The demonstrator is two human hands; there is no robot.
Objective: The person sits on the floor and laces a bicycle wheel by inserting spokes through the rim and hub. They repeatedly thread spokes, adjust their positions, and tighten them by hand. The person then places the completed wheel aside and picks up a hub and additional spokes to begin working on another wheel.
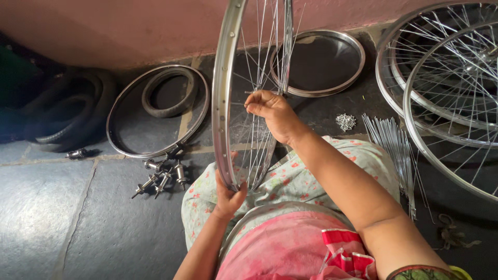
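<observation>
Mid spoke-lacing imo: left hand (228,194) clamped on wheel rim (222,98), right hand (272,114) pinching a spoke (258,62), nxt needs careful threading w/ steady rim.

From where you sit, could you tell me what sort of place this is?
Probably a bicycle wheel workshop on a stone floor: bare shiny metal rims, a bundle of loose silver spokes, and small metal hubs lie around.

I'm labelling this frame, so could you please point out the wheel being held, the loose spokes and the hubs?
Wheel (223,103), head view, on its rim's left side.
Loose spokes (395,142), head view, mid-bundle.
Hubs (161,179), head view, middle of the cluster.
</observation>
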